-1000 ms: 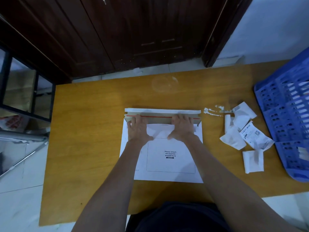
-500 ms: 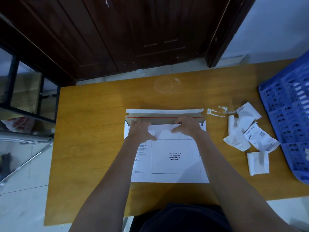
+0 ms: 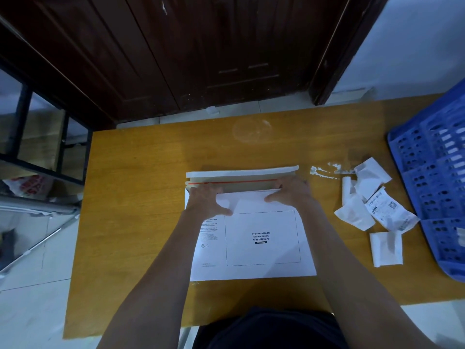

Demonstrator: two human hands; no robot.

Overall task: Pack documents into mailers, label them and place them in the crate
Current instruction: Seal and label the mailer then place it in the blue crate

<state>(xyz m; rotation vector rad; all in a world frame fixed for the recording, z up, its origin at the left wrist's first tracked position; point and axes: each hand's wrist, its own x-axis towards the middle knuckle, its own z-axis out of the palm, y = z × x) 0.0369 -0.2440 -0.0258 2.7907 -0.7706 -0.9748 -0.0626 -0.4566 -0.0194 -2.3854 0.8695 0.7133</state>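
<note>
Moved apart along the top of the mailer (image 3: 251, 248) since a second ago: left hand (image 3: 206, 204) now near the left corner, right hand (image 3: 289, 195) near the right corner, where both sat closer to the middle before. Fingers of both lying fairly flat and spread, pressing down at the fold line rather than curling round anything; thumbs splayed inward over the white face. Flap (image 3: 241, 172) standing open beyond the fingertips, brown inner card and a red strip (image 3: 231, 183) showing across its width. Looks like creasing along the mouth ahead of folding the flap over, so sealing judged not yet done; labelling and crating to follow.

Mailer lying flat on the bench (image 3: 138, 197), centred in front of the person, well apart from the blue crate (image 3: 432, 187) at the right edge.

Printed in a ruled box on the mailer face: "Please attach sto express waybill here", with a small black bar beneath. Left of the box, blocks of fine print too small to read, plus a recycling mark. Among the crumpled white papers (image 3: 372, 197) between mailer and crate, one label (image 3: 387, 210) bearing a barcode and a square code; its text not legible.
</note>
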